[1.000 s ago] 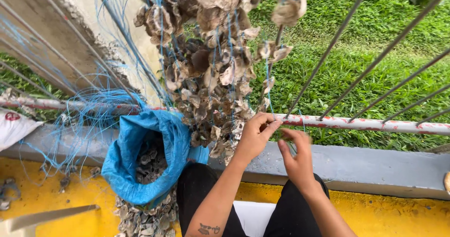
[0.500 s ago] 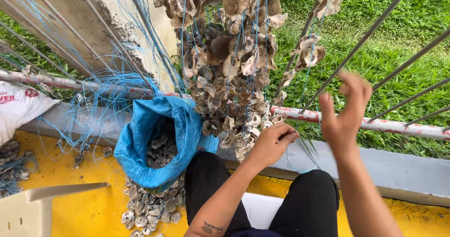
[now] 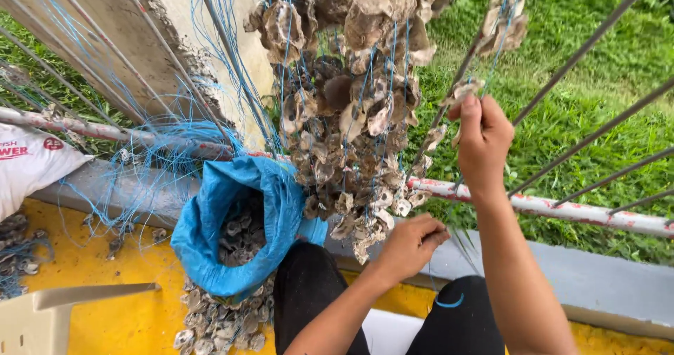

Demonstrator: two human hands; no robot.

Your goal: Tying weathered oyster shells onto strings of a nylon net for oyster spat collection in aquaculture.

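The shells [image 3: 351, 116] I strung felt rough and chalky, the blue line [image 3: 284, 60] thin plastic, the bag [image 3: 210, 250] woven plastic, the rail [image 3: 562, 207] flaking painted metal.

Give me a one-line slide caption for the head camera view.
Right hand raised on a string of shells, left hand below hanging oyster shells, blue bag beside.

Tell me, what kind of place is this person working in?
Probably an outdoor spot for stringing shells, beside a lawn. Bunches of oyster shells hang on blue twine from a railing, a blue sack holds more shells, and grass lies beyond.
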